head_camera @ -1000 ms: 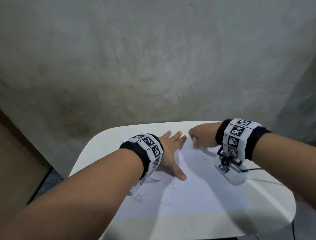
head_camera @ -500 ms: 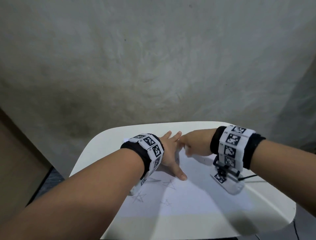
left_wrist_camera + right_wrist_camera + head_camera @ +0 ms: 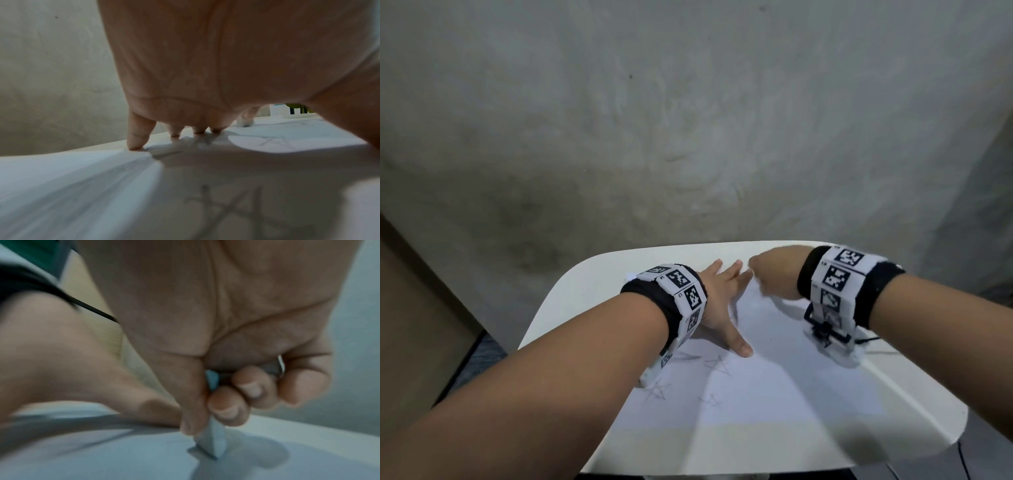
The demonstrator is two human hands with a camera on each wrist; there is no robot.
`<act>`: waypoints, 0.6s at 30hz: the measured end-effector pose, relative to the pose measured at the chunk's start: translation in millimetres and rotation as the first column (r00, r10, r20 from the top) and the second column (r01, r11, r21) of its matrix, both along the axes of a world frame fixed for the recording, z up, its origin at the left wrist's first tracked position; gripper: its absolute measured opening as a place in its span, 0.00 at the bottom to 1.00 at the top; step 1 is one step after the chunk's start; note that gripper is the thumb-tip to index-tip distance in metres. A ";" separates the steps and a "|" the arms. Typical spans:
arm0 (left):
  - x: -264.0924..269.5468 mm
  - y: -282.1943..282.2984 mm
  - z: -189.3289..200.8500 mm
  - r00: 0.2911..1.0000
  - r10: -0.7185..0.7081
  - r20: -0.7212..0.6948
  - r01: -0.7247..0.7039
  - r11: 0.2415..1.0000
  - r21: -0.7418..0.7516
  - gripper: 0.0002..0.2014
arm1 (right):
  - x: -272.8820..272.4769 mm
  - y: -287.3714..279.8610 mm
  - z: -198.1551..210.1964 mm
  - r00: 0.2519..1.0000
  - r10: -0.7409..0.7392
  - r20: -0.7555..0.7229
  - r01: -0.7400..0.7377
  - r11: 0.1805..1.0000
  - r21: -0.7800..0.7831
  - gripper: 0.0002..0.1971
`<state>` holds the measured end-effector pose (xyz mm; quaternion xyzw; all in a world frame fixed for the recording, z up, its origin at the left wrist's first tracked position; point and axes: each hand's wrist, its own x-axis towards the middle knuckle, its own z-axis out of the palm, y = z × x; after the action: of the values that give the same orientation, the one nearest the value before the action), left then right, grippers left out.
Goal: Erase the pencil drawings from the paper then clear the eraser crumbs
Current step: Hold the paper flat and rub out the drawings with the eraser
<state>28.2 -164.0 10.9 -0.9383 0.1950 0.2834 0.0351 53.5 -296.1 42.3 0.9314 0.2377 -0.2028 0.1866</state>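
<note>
Fingers (image 3: 136,137) of the left hand (image 3: 717,301) are spread flat, pressing down the white sheet of paper (image 3: 774,387) on the rounded white table (image 3: 571,301), with faint pencil star drawings (image 3: 717,366) near the thumb. Farther back, the right hand (image 3: 774,274) pinches a pale blue-white wedge-shaped eraser (image 3: 213,443) between thumb and curled fingers, its tip touching the paper just beside the left fingertips.

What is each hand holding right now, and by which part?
The right hand pinches a pale blue-grey wedge-shaped eraser by its upper end, tip on the white paper sheet. The left hand holds nothing, pressing flat on the sheet.
</note>
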 end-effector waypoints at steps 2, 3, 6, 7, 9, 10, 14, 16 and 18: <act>0.2 -0.2 0.9 1.000 -0.002 -0.002 0.002 1.000 0.005 0.65 | -4.1 5.5 -5.1 0.998 0.032 -0.056 -0.030 0.999 0.028 0.16; -0.8 -0.4 1.9 1.000 -0.006 -0.001 0.006 1.000 0.011 0.65 | 1.3 3.3 -3.8 0.999 0.006 -0.046 -0.004 0.999 0.050 0.14; -3.5 -0.7 2.5 1.000 -0.010 0.010 0.010 1.000 0.000 0.66 | 8.4 -0.6 4.5 0.997 -0.044 0.068 0.042 0.999 0.026 0.07; -3.9 -0.4 2.5 1.000 -0.003 0.010 0.003 1.000 -0.010 0.64 | 6.2 3.0 1.9 0.998 -0.024 0.057 0.023 1.000 0.015 0.08; -4.7 -0.6 3.6 1.000 0.010 0.017 -0.010 0.999 -0.039 0.54 | -3.8 11.8 -1.5 0.999 0.031 -0.015 -0.031 0.999 0.043 0.13; -5.0 -0.5 4.6 1.000 0.006 0.022 -0.005 0.999 -0.041 0.51 | -4.8 12.1 -3.7 0.998 0.037 -0.044 -0.034 0.997 0.063 0.14; -6.3 -1.8 3.7 0.999 -0.020 0.035 0.020 1.000 -0.004 0.65 | 11.4 5.7 1.4 0.998 -0.037 0.054 0.038 0.999 -0.025 0.09; -6.2 -1.2 2.3 0.999 -0.001 0.040 0.002 1.000 -0.028 0.62 | 7.9 13.4 -7.0 1.000 0.020 0.018 -0.019 0.999 -0.042 0.09; -6.6 -0.6 3.3 0.999 0.001 0.035 0.000 0.999 -0.034 0.57 | 3.6 16.3 -9.2 0.999 0.038 -0.032 -0.038 0.999 0.010 0.13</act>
<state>21.7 -164.6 14.2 -0.9437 0.1990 0.2634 0.0225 57.2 -279.9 33.1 0.9242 0.2595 -0.2132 0.1821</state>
